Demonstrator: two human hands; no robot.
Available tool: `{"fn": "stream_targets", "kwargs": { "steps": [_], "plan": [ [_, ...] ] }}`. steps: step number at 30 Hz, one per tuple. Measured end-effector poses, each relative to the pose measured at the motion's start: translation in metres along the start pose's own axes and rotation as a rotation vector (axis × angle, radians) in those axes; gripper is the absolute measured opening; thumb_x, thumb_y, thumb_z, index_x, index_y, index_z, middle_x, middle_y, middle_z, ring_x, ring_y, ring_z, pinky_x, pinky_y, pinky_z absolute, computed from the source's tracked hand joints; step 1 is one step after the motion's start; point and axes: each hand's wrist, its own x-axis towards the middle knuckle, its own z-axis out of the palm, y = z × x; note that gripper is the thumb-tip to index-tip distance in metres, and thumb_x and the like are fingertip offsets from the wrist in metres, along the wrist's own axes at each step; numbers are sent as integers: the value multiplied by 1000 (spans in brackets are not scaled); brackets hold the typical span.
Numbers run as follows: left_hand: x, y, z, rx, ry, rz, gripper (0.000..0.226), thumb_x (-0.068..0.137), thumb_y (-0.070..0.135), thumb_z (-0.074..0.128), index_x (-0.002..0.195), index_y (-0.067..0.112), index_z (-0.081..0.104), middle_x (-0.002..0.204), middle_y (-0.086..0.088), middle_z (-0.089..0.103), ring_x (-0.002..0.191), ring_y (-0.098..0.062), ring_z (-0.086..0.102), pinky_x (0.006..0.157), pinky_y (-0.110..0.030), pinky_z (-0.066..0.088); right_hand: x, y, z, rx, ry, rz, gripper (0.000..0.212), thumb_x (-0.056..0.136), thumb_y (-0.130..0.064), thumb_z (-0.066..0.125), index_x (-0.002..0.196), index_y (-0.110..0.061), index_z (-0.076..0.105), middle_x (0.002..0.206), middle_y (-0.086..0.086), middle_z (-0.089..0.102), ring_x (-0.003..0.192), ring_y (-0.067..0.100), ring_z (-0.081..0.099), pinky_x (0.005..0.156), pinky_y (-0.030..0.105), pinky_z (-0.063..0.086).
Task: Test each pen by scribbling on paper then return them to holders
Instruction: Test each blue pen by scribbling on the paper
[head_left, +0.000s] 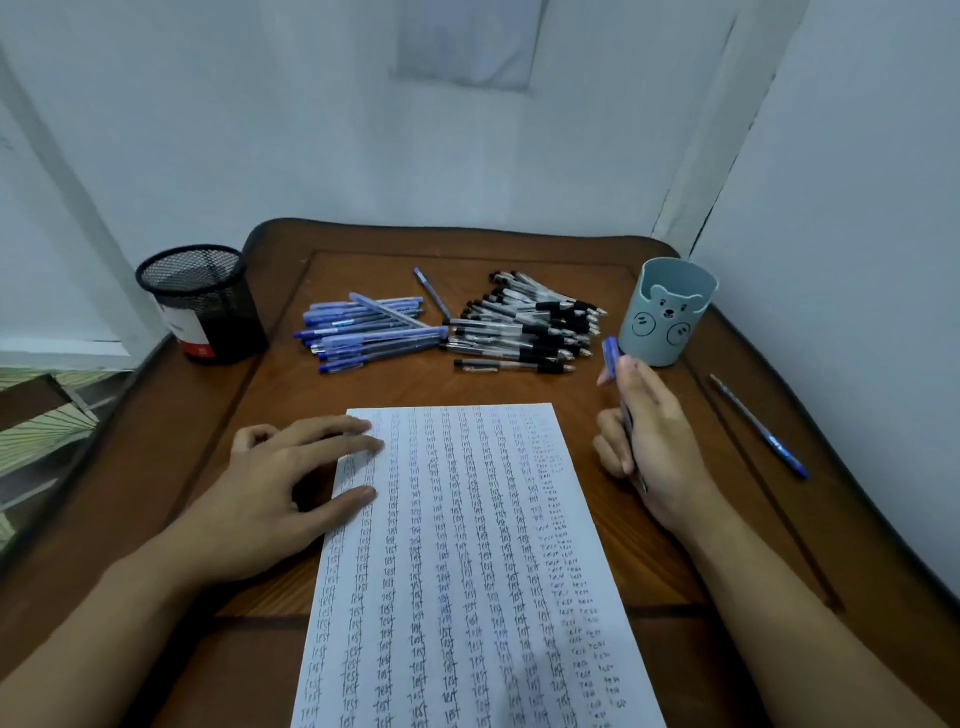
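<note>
Fingers (609, 434) of right hand (657, 436) grip blue pen (611, 356); left hand (265, 493) presses paper (467, 571).

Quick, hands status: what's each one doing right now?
Left hand: open, fingers resting on the paper.
Right hand: gripping a blue pen.

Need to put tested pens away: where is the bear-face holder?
Head view: the bear-face holder stands at the far right of the table, right of the black pen pile and just beyond the right hand holding a blue pen.

The paper (467, 545) runs off the bottom edge, and the right hand (655, 441) hides most of its pen (611, 354)
</note>
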Motion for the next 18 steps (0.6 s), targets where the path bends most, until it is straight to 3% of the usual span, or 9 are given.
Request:
{"fn": "stream_targets", "kwargs": {
  "steps": [4, 7, 9, 11, 14, 18],
  "plan": [
    [2, 0, -1, 3, 35, -42, 71, 75, 91, 45, 132, 51, 56, 143, 41, 41, 141, 17, 26, 109, -32, 20, -6, -4, 5, 88, -9, -84, 31, 98, -42, 51, 94, -12, 59, 49, 4, 37, 42, 17, 31, 46, 28, 28],
    [1, -2, 0, -3, 50, -57, 74, 72, 93, 46, 130, 49, 60, 142, 40, 45, 139, 18, 28, 108, -26, 17, -12, -6, 17, 159, -67, -91, 26, 97, -34, 56, 105, -10, 65, 61, 8, 51, 59, 22, 50, 62, 34, 44],
    [2, -3, 0, -2, 48, -57, 74, 72, 93, 46, 130, 49, 60, 142, 39, 45, 138, 18, 30, 108, -25, 17, -14, -6, 27, 221, -126, -60, 31, 91, -31, 63, 112, -8, 66, 68, 7, 54, 64, 20, 50, 64, 32, 44],
    [2, -2, 0, -3, 44, -57, 74, 73, 93, 46, 131, 49, 60, 142, 40, 44, 138, 19, 29, 108, -24, 17, -12, -7, 36, 200, -137, -48, 32, 86, -28, 70, 108, -4, 69, 69, 5, 53, 60, 17, 43, 57, 28, 37],
    [3, -4, 1, -6, 45, -52, 74, 73, 93, 46, 131, 50, 59, 141, 42, 43, 138, 20, 27, 107, -17, 12, -2, -9, 49, 19, -113, -92, 23, 85, -26, 75, 98, -8, 73, 67, -1, 58, 59, 12, 45, 52, 23, 35],
    [3, -4, 2, -17, 46, -65, 71, 72, 92, 46, 130, 53, 58, 142, 43, 41, 138, 19, 26, 108, -19, 11, 24, -17, 82, -405, -84, -257, 9, 93, -27, 73, 94, -19, 77, 76, 1, 67, 66, 4, 54, 64, 24, 45]
  ]
}}
